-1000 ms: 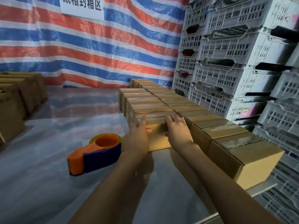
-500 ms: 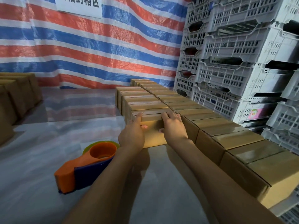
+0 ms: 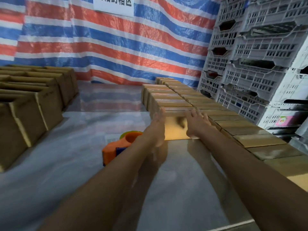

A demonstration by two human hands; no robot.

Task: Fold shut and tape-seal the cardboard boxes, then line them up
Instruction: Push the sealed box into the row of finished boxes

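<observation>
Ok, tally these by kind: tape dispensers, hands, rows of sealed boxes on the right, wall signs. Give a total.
Tape dispenser: 1
Hands: 2, left hand and right hand
Rows of sealed boxes: 2, left row and right row
Wall sign: 1
Total: 6

The boxes [image 3: 175, 104] are plain tan-brown cardboard. The tape dispenser [image 3: 120, 145] is orange with a dark blue part and a green rim. The tarp [image 3: 116, 47] carries red, white and blue stripes. The crates [image 3: 250, 64] are light grey, one with a pink label [image 3: 283, 120].
</observation>
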